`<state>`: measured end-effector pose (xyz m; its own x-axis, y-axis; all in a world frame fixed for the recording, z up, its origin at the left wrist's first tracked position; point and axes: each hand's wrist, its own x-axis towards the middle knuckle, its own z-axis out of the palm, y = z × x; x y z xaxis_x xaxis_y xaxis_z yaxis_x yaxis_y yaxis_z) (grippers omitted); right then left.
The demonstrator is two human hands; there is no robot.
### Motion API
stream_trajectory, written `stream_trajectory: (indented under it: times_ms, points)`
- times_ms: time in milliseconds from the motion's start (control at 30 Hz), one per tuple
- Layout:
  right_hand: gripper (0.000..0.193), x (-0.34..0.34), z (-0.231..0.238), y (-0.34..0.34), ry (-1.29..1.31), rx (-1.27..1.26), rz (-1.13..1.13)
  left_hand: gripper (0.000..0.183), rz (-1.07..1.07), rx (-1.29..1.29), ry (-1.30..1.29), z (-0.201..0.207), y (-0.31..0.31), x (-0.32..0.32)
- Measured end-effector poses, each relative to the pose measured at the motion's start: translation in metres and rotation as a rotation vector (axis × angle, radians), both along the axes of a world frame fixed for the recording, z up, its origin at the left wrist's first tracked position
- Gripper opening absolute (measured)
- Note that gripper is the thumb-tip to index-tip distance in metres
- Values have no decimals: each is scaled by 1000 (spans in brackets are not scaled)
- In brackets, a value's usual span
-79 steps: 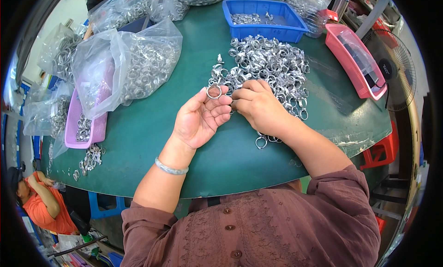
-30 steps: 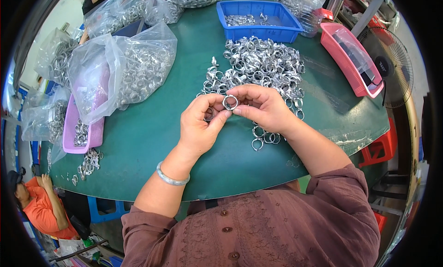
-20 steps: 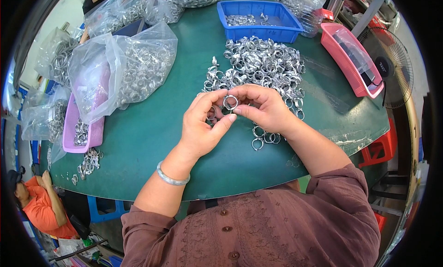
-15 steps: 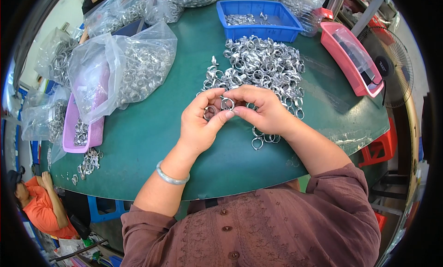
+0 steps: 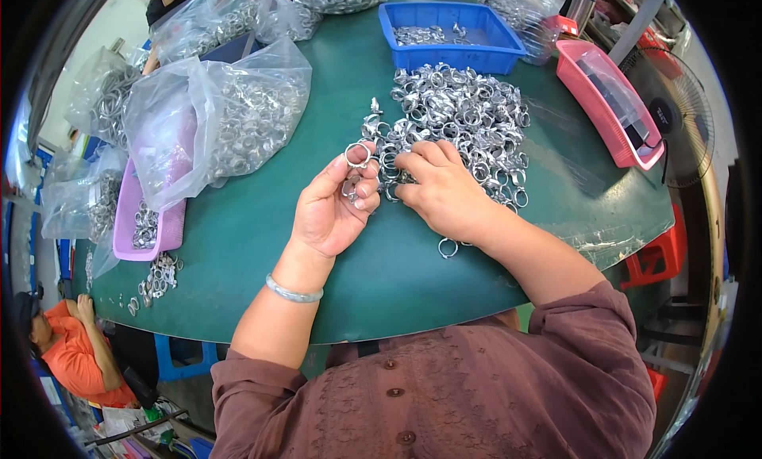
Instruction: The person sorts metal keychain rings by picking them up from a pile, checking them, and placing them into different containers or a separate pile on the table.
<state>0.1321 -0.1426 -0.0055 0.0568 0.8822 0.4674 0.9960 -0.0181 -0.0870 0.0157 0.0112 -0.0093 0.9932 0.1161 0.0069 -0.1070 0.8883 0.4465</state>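
Observation:
My left hand (image 5: 329,213) is raised palm up just left of the pile. Its thumb and fingers pinch a silver metal ring (image 5: 348,153) at the fingertips. More silver metal shows in the curled fingers below it, partly hidden. My right hand (image 5: 446,188) is at the near left side of a big heap of silver rings (image 5: 460,102), knuckles up, fingers curled together against the heap. What those fingertips hold, if anything, is hidden. One loose ring (image 5: 448,255) lies on the green table (image 5: 381,284) below my right wrist.
Behind the heap stands a blue tray (image 5: 452,60) with some rings. A pink basket (image 5: 611,110) is at right beside a fan (image 5: 686,118). At left are clear bags of rings (image 5: 254,118) and a purple basket (image 5: 171,235). A person in orange (image 5: 83,356) sits at lower left.
My hands were together with a ring between them. Now they are apart: the left has drawn back left with the ring, and the right has turned over onto the heap.

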Motion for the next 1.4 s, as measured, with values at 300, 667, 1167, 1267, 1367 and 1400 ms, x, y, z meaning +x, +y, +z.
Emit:
stream_trajectory:
  times_ms: [300, 667, 1167, 1267, 1367, 1400]
  points:
    - [13, -1, 5, -2, 14, -118, 1, 34, -36, 78, -62, -1, 0, -1]
    - [8, 7, 3, -2, 267, 62, 83, 33, -16, 210, -86, -3, -3, -2]
    - [13, 19, 6, -7, 1942, 150, 294, 33, 56, 202, 0, 3, -4, -4]
    - [12, 15, 9, -7, 2036, 136, 288, 33, 138, 409, 101, 0, -7, -6]
    - [11, 16, 8, -8, 2081, 114, 301, 36, 205, 540, 178, 5, -19, -2]
    - [11, 15, 10, -8, 2082, 114, 302, 37, 291, 724, 151, 5, -23, -2]
